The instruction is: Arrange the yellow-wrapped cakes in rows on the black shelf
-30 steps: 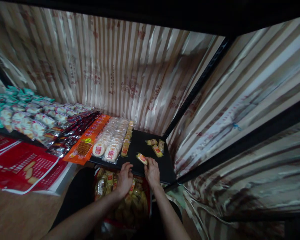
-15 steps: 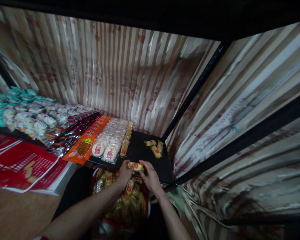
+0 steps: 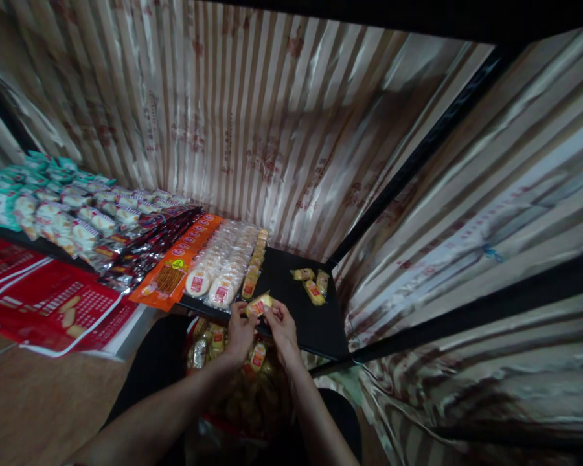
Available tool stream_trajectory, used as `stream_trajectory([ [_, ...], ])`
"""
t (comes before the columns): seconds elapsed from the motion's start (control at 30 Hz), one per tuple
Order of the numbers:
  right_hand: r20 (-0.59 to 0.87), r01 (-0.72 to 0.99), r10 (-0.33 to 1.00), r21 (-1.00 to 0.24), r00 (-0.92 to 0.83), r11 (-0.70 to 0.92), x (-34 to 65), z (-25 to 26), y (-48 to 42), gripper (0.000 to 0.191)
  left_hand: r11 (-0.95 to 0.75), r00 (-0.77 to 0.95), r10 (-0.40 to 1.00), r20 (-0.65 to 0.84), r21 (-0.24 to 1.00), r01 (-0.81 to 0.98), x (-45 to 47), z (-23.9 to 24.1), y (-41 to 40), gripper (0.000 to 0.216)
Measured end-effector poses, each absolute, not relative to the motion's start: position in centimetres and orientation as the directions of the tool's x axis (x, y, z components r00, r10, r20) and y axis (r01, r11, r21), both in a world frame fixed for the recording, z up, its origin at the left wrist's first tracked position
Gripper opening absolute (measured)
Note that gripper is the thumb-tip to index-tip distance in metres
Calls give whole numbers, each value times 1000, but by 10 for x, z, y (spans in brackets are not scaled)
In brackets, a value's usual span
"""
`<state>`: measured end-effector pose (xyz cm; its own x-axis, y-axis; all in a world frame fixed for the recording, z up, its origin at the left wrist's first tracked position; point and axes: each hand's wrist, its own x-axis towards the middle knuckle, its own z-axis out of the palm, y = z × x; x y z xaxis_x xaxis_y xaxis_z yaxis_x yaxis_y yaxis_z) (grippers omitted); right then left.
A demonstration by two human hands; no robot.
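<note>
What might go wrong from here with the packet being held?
The held packet, between the left hand and right hand, might slip onto the heap of packets below.

The left hand is close to the yellow row and could nudge it askew.

The round white crackers sit near the shelf's edge; a bump might tip some off.

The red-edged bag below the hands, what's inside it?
Small yellow wrapped snacks. The left arm covers some of them, and the top ones hide whatever lies deeper.
</note>
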<state>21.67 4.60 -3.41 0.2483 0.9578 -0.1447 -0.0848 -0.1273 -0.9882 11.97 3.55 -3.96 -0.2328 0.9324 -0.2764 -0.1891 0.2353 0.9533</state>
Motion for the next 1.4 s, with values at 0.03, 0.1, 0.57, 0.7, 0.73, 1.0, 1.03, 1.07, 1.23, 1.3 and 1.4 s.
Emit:
stream_trajectory([
  [0.03, -141, -42, 960, -990, 243, -135, 215, -34, 48, 43, 227, -237, 935, -263, 959, -167, 117, -41, 36, 28],
  [0.1, -86, 102, 959, -988, 270, -118, 215, -32, 50, 43, 195, -258, 944, -205, 979, -63, 111, -41, 37, 28],
  [0.57, 287, 588, 958, -776, 9, 228, 206, -12, 56, 28, -379, 57, 916, 398, 807, 452, 67, -4, 56, 49],
  [0.7, 129, 365, 974, -930, 187, 53, 195, -28, 66, 33, -318, -5, 934, 357, 837, 446, 70, -9, 53, 51],
  [0.73, 101, 330, 973, -944, 207, 28, 192, -31, 68, 33, -309, 4, 939, 345, 836, 453, 71, -12, 50, 50],
  [1.0, 78, 411, 955, -911, 285, -48, 183, -46, 75, 35, -297, 116, 953, 278, 803, 516, 74, -45, 44, 46],
  [1.03, 91, 427, 952, -903, 292, -45, 182, -47, 75, 35, -301, 123, 952, 279, 799, 520, 73, -48, 45, 46],
  [1.07, 102, 445, 950, -894, 297, -43, 181, -48, 75, 35, -311, 131, 950, 285, 795, 521, 72, -50, 46, 45],
  [1.23, 95, 510, 965, -859, 243, -44, 177, -47, 78, 33, -349, 149, 936, 319, 784, 514, 70, -57, 49, 45],
  [1.3, 94, 531, 970, -846, 226, -42, 176, -47, 78, 34, -343, 154, 938, 310, 783, 519, 69, -58, 49, 45],
  [1.4, 121, 574, 967, -819, 225, -31, 175, -48, 73, 38, -324, 144, 945, 293, 783, 531, 69, -57, 46, 46],
])
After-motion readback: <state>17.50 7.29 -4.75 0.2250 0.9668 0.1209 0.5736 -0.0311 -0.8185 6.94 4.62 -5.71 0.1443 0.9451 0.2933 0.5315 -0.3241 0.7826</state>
